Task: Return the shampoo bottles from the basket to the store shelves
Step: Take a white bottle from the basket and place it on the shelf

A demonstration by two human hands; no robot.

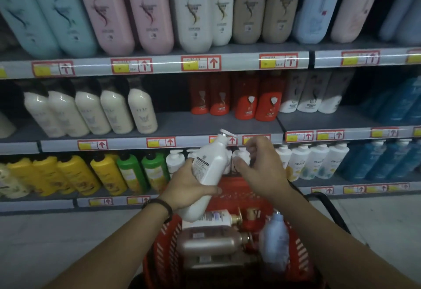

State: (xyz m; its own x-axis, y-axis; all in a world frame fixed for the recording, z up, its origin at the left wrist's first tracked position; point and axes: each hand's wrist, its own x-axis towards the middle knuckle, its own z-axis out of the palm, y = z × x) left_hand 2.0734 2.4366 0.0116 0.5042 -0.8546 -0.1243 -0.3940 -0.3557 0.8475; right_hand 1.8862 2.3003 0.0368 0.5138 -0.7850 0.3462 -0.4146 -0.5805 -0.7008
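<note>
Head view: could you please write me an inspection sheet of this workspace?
surface: grey shelves, three stocked rows; bare gap between the cream bottles and the red bottles.
job's things: white bottle held tilted above the red basket; a beige bottle, a blue bottle and others lie inside.
clutter: nothing seen.
grippers: left hand grips the white bottle; right hand is curled at a white pump top, grip unclear.
cables: nothing seen.
surroundings: pale floor; price tags on the shelf edges.
</note>
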